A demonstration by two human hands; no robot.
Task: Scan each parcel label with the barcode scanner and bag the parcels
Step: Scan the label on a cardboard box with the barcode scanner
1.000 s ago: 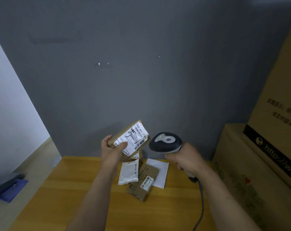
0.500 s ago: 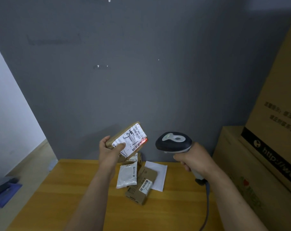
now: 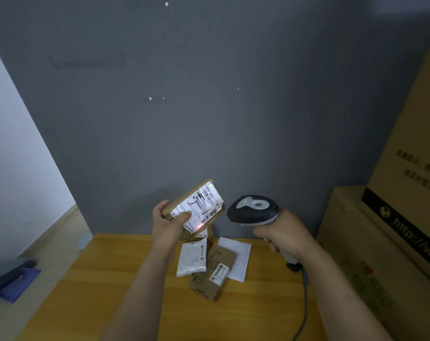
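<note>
My left hand (image 3: pixel 168 225) holds a brown parcel (image 3: pixel 184 201) up above the far edge of the surface (image 3: pixel 110 279), tilted so its white label (image 3: pixel 204 205) faces me. My fingers (image 3: pixel 162 205) are curled round its left end and my thumb lies flat across the label's lower left corner. A red spot (image 3: pixel 200 226) glows on the bottom edge of the label, beside a barcode. My right hand (image 3: pixel 285 235) is wrapped tight round the grip of the scanner (image 3: pixel 253 210), fingers closed on the handle. The scanner's dark head with a grey top is level with the parcel, just to the right of it and apart from it, pointing left towards the label. Its cable (image 3: pixel 304 303) hangs from the base of the handle and runs down over the surface towards me. Below the held parcel more parcels lie in a loose cluster on the surface: a white pouch (image 3: pixel 191 259), a small brown box (image 3: pixel 214 274) with a label on its top, touching the pouch's right side, and a flat white envelope (image 3: pixel 238 257) partly under the box. Another labelled parcel (image 3: pixel 206 233) sits behind them, mostly hidden by the one I hold. Large cartons (image 3: pixel 381 254) are stacked at the right, against the grey wall (image 3: pixel 209 107).
</note>
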